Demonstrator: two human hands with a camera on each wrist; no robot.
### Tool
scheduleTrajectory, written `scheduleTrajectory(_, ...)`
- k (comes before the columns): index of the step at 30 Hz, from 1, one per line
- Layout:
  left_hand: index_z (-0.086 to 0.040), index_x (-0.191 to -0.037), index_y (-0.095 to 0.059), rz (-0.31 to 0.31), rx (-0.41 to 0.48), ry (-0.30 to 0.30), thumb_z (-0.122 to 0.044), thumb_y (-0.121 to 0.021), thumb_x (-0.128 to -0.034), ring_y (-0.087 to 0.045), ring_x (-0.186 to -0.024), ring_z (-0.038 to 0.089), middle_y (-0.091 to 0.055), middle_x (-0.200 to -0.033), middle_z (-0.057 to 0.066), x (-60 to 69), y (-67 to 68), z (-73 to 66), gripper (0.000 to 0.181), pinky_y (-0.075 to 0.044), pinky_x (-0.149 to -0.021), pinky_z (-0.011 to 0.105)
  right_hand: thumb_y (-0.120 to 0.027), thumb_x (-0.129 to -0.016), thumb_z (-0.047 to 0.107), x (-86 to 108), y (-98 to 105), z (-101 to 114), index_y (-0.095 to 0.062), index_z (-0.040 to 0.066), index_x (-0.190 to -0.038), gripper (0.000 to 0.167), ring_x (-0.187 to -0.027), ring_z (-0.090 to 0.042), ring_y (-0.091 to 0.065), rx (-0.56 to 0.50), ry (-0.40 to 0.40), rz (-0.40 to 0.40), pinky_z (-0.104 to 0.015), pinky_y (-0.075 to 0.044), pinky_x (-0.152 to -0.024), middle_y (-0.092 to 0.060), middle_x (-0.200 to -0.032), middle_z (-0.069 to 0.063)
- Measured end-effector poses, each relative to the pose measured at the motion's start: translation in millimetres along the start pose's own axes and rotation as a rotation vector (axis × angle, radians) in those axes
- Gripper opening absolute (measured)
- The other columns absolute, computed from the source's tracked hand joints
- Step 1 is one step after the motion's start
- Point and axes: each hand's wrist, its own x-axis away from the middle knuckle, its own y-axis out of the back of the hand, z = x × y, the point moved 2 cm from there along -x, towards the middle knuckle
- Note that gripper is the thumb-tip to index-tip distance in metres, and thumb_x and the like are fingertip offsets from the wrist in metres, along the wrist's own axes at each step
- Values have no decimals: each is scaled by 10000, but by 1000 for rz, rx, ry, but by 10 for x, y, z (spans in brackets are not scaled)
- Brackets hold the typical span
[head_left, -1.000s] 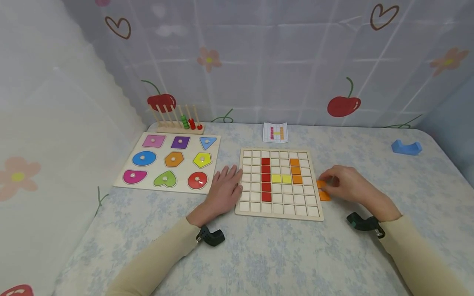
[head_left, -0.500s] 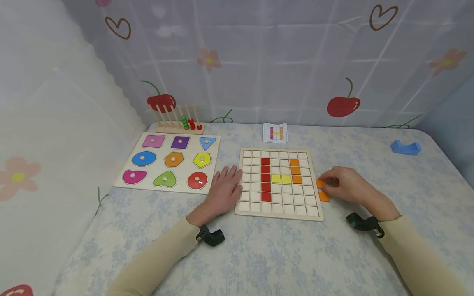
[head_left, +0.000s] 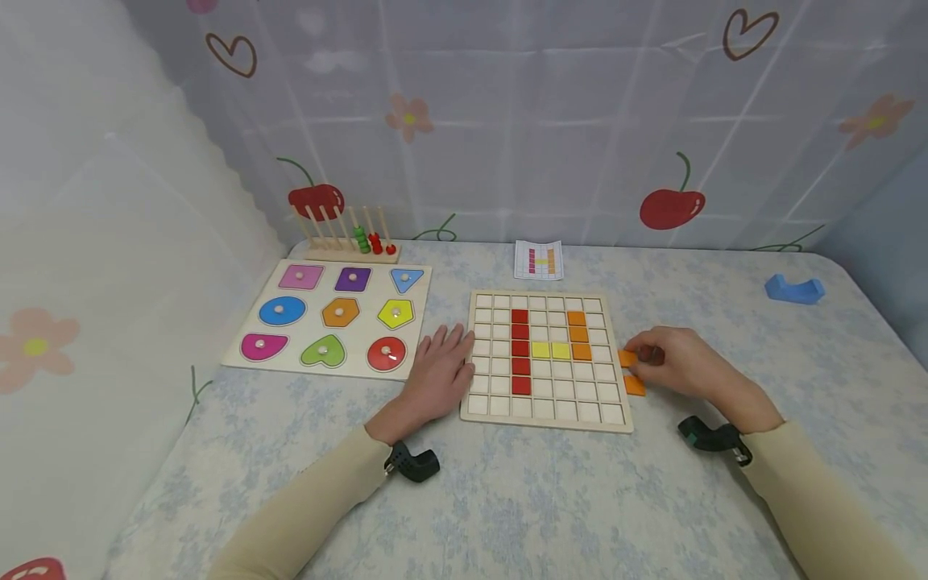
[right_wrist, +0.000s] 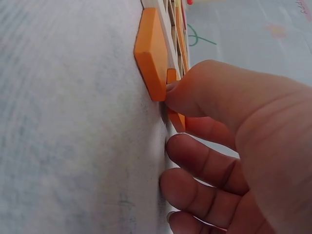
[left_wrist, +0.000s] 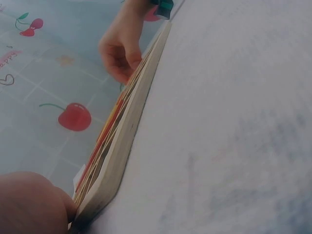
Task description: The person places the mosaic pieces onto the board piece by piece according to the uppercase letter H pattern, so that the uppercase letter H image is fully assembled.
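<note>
In the head view, a wooden grid board [head_left: 500, 412] lies on the table with red tiles [head_left: 520, 349], yellow tiles [head_left: 551, 350] and orange tiles [head_left: 577, 333] set in some cells. My left hand [head_left: 439, 374] rests on the board's left edge, fingers extended. At the right edge, my right hand [head_left: 677, 362] pinches a loose orange tile [head_left: 627, 359] between thumb and index finger. Just nearer lies a second loose orange tile [head_left: 635, 386], touched by no finger that I can make out. In the right wrist view, my thumb partly hides the pinched orange tile [right_wrist: 176, 119].
A knob puzzle board [head_left: 304, 301] lies left of the grid board, with a bead counting rack [head_left: 348, 251] behind it. Beyond the grid board is a printed pattern card [head_left: 540, 275]. A blue curved block [head_left: 795, 290] stands far right. A printed curtain [head_left: 522, 145] hangs behind the table.
Over the last second, a thin gap between the two loose orange tiles has become visible, and my right hand has shifted very slightly. My left hand and the grid board stay still.
</note>
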Motion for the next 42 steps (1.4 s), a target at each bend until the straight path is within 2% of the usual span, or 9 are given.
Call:
scheduleTrajectory(7, -45, -1553, -421, 7, -5, -4, -230, -442, -1046, -206, -1572, 413, -339, -1649, 188, 5, 1, 3, 541, -148, -1249, 629, -759, -844, 84, -10, -12, -1, -754, 13, -1075, 242, -740, -123, -519, -4, -21, 6, -238, -465, -632, -664, -854, -8)
scheduleTrajectory(30, -52, -1561, -408, 6, -14, 7, -244, -445, -1051, -197, -1577, 402, -335, -1652, 177, -11, -1, 14, 547, -150, -1257, 613, -738, -843, 38, 5, -22, -5, -739, -42, -1116, 284, -713, -104, -514, -39, -3, -20, -241, -464, -610, -675, -887, -63)
scheduleTrajectory(42, -52, -1564, -403, 10, -8, 4, -248, -444, -1053, -192, -1577, 406, -329, -1655, 177, -10, -1, 13, 549, -149, -1255, 617, -739, -859, 44, -1, -9, 7, -753, -6, -1103, 249, -727, -111, -515, -21, 7, 7, -247, -469, -620, -679, -892, -40)
